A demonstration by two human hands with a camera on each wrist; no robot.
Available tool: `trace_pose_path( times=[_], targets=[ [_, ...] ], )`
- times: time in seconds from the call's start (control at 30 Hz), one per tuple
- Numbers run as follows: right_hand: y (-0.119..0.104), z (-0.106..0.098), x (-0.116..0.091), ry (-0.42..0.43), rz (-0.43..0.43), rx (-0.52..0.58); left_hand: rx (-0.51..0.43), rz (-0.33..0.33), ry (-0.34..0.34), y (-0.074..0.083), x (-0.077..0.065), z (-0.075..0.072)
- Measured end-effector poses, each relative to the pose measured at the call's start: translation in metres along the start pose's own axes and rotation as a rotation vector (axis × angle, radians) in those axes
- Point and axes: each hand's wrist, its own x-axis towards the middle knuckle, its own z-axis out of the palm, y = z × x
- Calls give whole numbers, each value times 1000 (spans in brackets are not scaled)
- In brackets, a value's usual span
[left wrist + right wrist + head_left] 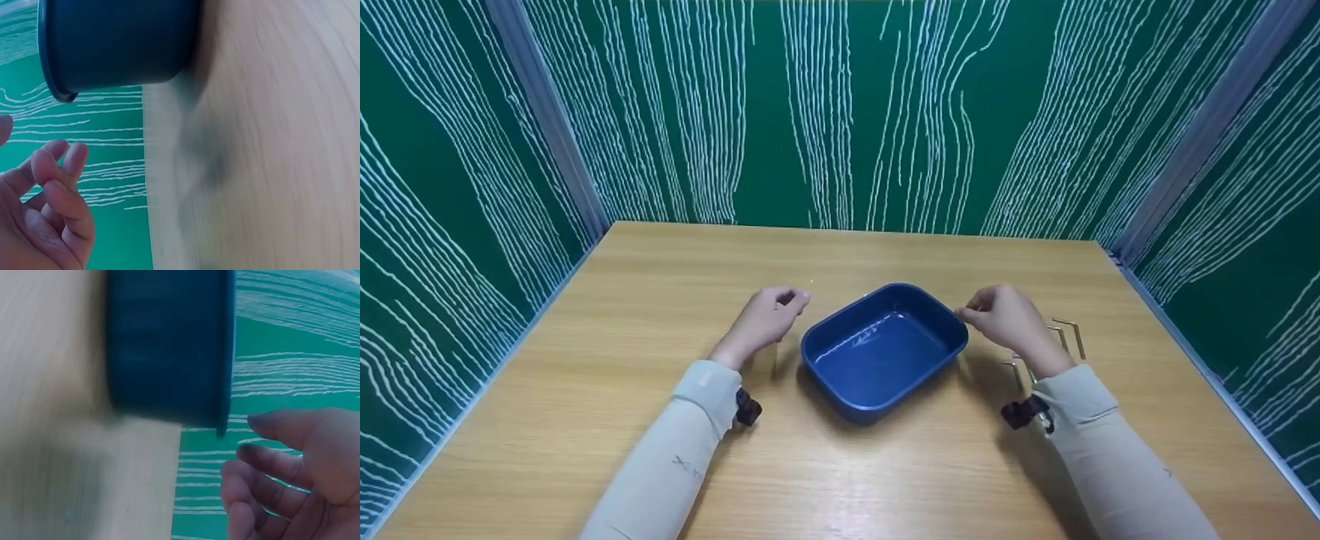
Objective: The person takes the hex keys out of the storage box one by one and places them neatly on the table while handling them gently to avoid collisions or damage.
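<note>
A dark blue rectangular tub [877,352] with rounded corners stands on the wooden table, turned at an angle, and its inside looks bare. To its left my left hand [765,319] hovers with loosely curled fingers and nothing in them; the left wrist view shows this hand [59,211] apart from the tub [118,42]. My right hand [1009,319] is beside the tub's right corner, fingertips close to the rim. In the right wrist view, a gap separates the thumb and forefinger of this hand [281,475], just off the rim of the tub [169,343].
Several brass-coloured L-shaped rods [1078,341] lie on the table [660,285] at the right, partly hidden by my right wrist. Green walls [765,112] with white wavy lines enclose the table at the back and both sides.
</note>
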Motion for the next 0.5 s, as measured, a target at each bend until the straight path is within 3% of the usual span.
trace_pose_path(
  times=[0.2, 0.5],
  targets=[
    [-11, 4, -1, 86, -31, 86, 15, 4, 22, -1, -5, -2],
    [-22, -3, -4, 177, -56, 199, 128, 90, 114, 9, -11, -8]
  ],
)
